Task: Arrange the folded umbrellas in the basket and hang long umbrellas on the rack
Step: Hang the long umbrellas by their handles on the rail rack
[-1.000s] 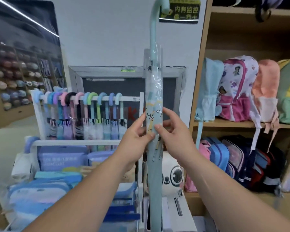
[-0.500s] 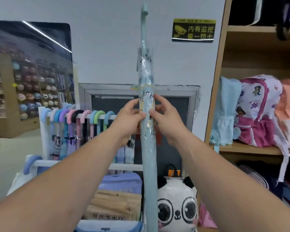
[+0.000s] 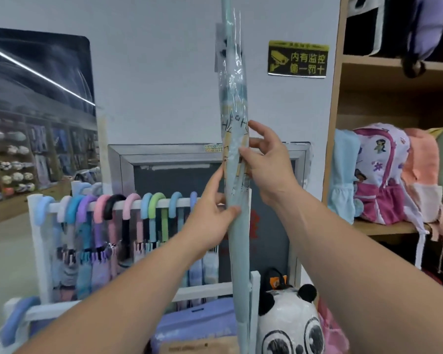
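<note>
Pale grey wall [image 3: 151,72], yellow-and-black sign [image 3: 297,58], grey-framed dark panel [image 3: 174,175] below, wooden shelves [image 3: 384,65] of backpacks [image 3: 379,175] at right, dim shop shelving [image 3: 23,154] and a light streak [image 3: 36,72] at left, pale floor [image 3: 5,251]

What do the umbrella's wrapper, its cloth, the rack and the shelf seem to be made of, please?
The wrapper on the umbrella looks like thin clear plastic film: glossy, crinkled glints. Its cloth looks like matte pale blue fabric. The rack is smooth white, painted wood or metal; I cannot tell which. The shelf looks like matte tan wood board, perhaps laminate.
</note>
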The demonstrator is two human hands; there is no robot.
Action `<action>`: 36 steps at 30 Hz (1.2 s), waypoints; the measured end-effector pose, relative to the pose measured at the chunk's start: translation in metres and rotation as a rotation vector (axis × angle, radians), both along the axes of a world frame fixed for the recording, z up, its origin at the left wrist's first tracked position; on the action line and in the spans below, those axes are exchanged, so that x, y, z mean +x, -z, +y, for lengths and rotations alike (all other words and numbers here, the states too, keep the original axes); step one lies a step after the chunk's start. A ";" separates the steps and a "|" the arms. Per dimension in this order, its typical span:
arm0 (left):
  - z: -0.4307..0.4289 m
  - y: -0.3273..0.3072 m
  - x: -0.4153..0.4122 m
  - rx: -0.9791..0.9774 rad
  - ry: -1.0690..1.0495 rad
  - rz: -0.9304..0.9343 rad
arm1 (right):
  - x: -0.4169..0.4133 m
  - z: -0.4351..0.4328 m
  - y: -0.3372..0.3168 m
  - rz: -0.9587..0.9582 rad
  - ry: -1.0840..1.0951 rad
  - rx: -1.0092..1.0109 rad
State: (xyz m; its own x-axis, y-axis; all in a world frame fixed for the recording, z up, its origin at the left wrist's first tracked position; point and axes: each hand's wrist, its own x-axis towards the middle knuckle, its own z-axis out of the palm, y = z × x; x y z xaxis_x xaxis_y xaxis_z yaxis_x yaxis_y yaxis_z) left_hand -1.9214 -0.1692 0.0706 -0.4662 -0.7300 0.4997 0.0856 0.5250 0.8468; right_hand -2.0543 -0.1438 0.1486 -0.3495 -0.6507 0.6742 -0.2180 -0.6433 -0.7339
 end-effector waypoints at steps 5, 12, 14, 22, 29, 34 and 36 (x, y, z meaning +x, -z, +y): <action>-0.024 -0.018 0.011 -0.052 0.006 0.067 | 0.014 -0.013 0.018 0.080 0.062 0.080; -0.050 -0.050 0.008 -0.088 -0.043 0.126 | 0.011 -0.016 0.046 0.131 -0.034 0.140; -0.056 -0.052 0.003 -0.103 -0.070 0.132 | 0.007 -0.023 0.051 0.150 -0.035 0.150; -0.058 -0.010 -0.024 -0.011 -0.092 -0.016 | -0.031 -0.048 0.044 0.237 0.062 0.087; -0.052 -0.001 -0.048 0.056 -0.085 0.129 | -0.037 -0.070 0.017 0.197 0.015 0.011; -0.073 -0.010 -0.043 -0.014 -0.226 0.087 | -0.046 -0.081 0.034 0.317 -0.070 0.104; -0.078 -0.014 -0.040 -0.039 -0.265 0.049 | -0.048 -0.084 0.034 0.343 -0.055 0.131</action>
